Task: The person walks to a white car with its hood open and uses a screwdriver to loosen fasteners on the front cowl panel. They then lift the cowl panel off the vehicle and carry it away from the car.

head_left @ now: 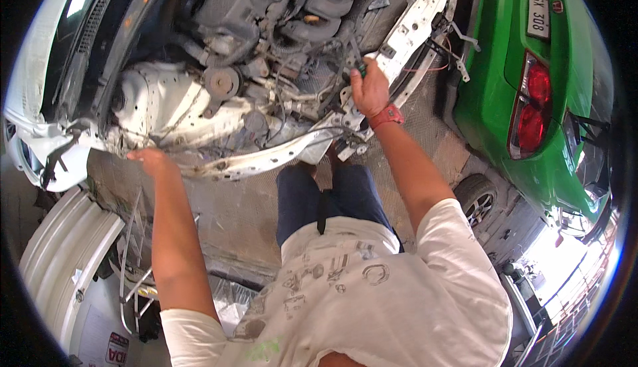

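Note:
A partly stripped car front with an open engine bay lies before me. My left hand (154, 161) rests at the outer end of the white inner fender rail (242, 165), fingers stretched toward the body edge. My right hand (371, 89), with a red wristwatch (387, 115), is closed around a small tool with a dark green handle (361, 69). It is beside the white front crossmember (411, 29); the tool's working end cannot be made out. Between my hands sit the round pulley (222, 83) and the white inner fender panel (169, 98).
A green car (495, 81) with a red tail light (532, 104) stands close on the right. A loose wheel (476, 199) is on the floor nearby. At the lower left are a metal ladder (131, 260) and a ribbed white panel (63, 257). Thin wires hang near the crossmember.

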`<action>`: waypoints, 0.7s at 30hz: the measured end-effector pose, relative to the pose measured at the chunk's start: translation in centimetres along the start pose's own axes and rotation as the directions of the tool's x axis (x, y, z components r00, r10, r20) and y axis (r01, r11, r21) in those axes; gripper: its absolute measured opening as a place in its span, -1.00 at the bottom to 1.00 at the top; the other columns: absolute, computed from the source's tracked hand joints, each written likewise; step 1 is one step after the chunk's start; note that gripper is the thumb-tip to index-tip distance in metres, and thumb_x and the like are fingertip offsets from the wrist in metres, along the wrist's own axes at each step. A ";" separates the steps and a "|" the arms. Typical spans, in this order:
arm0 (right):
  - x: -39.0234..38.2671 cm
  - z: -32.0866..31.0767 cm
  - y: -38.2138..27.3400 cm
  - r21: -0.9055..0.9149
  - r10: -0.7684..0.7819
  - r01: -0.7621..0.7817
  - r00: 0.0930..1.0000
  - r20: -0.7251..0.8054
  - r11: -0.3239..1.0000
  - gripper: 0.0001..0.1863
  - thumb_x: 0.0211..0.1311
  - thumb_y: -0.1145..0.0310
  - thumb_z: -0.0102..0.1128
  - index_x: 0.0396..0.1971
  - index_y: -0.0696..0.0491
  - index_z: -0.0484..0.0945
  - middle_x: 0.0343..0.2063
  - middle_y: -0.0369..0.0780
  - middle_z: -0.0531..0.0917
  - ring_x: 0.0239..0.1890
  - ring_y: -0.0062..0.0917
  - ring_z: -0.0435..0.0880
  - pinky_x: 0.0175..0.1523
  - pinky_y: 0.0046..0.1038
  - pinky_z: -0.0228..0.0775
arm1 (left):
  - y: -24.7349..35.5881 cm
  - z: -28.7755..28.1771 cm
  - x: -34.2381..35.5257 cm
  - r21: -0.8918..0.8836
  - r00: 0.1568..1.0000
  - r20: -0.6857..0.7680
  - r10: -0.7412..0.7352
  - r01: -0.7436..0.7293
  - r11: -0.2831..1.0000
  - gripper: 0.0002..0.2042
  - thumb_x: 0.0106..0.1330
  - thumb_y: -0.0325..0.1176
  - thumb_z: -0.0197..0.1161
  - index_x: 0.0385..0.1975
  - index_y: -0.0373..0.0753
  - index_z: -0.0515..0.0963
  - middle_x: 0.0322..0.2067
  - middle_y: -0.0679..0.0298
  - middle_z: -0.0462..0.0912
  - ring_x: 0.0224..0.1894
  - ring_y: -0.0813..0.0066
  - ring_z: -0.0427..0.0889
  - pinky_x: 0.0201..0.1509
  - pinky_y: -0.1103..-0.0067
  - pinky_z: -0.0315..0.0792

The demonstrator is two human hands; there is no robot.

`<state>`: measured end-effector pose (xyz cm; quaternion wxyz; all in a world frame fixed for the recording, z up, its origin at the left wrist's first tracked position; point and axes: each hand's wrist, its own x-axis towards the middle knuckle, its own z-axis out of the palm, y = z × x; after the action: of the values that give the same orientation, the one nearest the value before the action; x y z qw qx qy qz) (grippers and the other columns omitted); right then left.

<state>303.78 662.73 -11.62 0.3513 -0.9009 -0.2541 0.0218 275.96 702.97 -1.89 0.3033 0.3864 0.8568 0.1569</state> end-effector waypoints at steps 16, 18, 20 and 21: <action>0.2 4.0 2.5 0.065 0.028 -0.035 0.993 0.111 0.997 -0.59 0.32 0.27 0.21 0.04 0.23 0.49 -0.24 0.11 0.64 -0.19 0.10 0.65 -0.06 -0.03 0.49 | 0.6 0.0 -0.3 0.108 0.997 -0.063 -0.052 0.058 0.992 0.09 0.42 0.48 -0.63 0.30 -0.56 0.40 0.34 -0.24 0.40 0.39 -0.22 0.36 0.49 0.09 0.22; 0.2 3.9 2.6 0.060 -0.030 0.024 0.995 0.099 0.998 -0.60 0.33 0.27 0.21 0.03 0.23 0.48 -0.30 0.10 0.64 -0.24 0.10 0.64 -0.11 -0.02 0.48 | 0.5 -0.1 -0.5 0.117 0.996 -0.074 -0.046 0.054 0.992 0.09 0.42 0.48 -0.63 0.29 -0.56 0.41 0.33 -0.24 0.40 0.39 -0.21 0.36 0.50 0.10 0.20; 0.1 3.8 2.6 0.060 -0.117 0.112 0.988 0.101 0.992 -0.62 0.33 0.27 0.19 0.01 0.22 0.46 -0.39 0.09 0.63 -0.33 0.10 0.63 -0.19 -0.01 0.46 | 0.5 0.0 -0.7 0.114 0.995 -0.094 -0.043 0.054 0.992 0.10 0.42 0.48 -0.64 0.28 -0.56 0.42 0.33 -0.24 0.41 0.39 -0.21 0.36 0.50 0.11 0.19; 0.1 3.7 2.6 0.050 -0.133 0.127 0.979 0.152 0.991 -0.61 0.33 0.27 0.19 0.02 0.21 0.46 -0.42 0.08 0.63 -0.36 0.09 0.63 -0.22 -0.01 0.46 | 0.5 0.0 -0.8 0.120 0.995 -0.092 -0.043 0.054 0.991 0.10 0.42 0.48 -0.64 0.27 -0.56 0.43 0.33 -0.24 0.41 0.39 -0.21 0.36 0.51 0.12 0.18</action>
<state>304.25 663.47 -16.01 0.3490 -0.8708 -0.3385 0.0735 276.67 702.71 -1.36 0.2442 0.3757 0.8867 0.1140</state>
